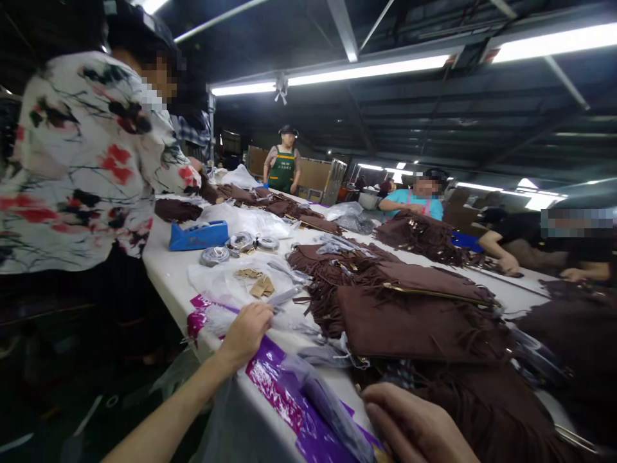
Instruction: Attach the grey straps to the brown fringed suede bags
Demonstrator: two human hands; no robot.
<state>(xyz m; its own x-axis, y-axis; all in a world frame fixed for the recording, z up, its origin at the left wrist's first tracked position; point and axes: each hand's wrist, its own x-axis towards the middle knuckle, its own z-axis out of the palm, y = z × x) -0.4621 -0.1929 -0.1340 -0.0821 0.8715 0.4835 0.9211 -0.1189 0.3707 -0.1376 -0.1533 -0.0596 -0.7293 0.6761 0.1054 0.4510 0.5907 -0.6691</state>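
Note:
My left hand reaches out over the near edge of a long white table. Its fingers are closed on a clear plastic bag that lies next to a purple sheet. My right hand sits at the bottom of the view, fingers curled onto a brown fringed bag. What it grips, if anything, is hidden. A second brown fringed bag with a gold zip lies flat just beyond it.
A person in a floral shirt stands at the table's left side. A blue tape dispenser, tape rolls and small paper tags lie mid-table. More brown bags are piled further back, with other workers seated on the right.

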